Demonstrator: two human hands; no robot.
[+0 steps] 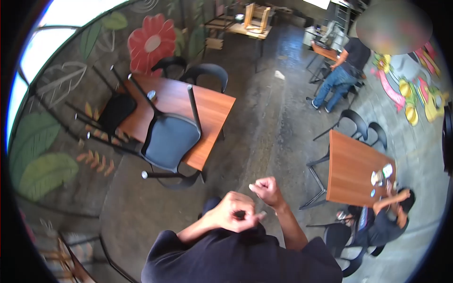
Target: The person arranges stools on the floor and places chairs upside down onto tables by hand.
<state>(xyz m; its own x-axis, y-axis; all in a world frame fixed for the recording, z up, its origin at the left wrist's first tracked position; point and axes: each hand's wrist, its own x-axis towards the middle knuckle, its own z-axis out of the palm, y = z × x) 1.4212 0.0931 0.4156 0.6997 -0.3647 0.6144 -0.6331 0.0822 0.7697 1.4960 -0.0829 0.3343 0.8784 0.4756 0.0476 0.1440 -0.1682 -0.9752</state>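
Observation:
Both hands are raised in front of my dark shirt (pixel 240 259), above the concrete floor. My left hand (pixel 236 212) is at the lower middle of the view, its fingers curled round with a dark gap inside the curl. Just to its right and slightly higher, my right hand (pixel 267 191) is bent into a loose fist. A small pale spot shows at its fingertips, too small to make out. The hands are close together, and neither touches any furniture.
At the left, upturned black chairs (pixel 172 141) lie on a wooden table (pixel 217 106). At the right, a person (pixel 384 224) sits by another table (pixel 351 165) with small items. Farther back, a person in jeans (pixel 337 82) stands at a cluttered desk (pixel 325 51).

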